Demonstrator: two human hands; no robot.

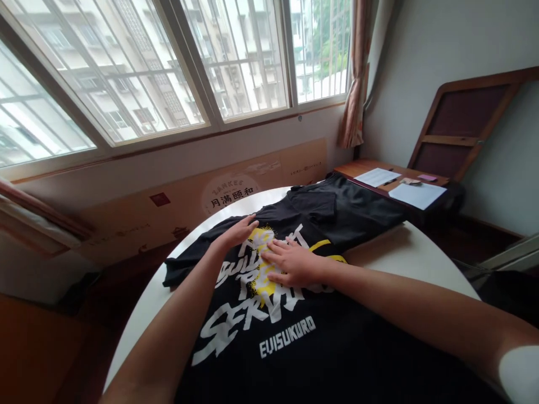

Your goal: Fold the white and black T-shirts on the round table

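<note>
A black T-shirt point(290, 342) with white and yellow lettering lies spread over a round white table point(415, 255), its lower part reaching toward me. My left hand point(240, 231) rests on the shirt above the print, fingers stretched out and pointing away to the right. Flat on the middle of the print lies my right hand point(292, 262), its fingers spread. Neither hand grips the cloth. Behind the shirt's right sleeve is another dark folded garment point(366, 210), which hangs slightly past the table's far right edge.
A wooden side table point(357, 167) with white papers point(416, 195) stands at the back right. Behind it leans a brown wooden-framed panel point(463, 120). Barred windows point(248, 56) run along the far wall, above a long printed cardboard point(181, 202).
</note>
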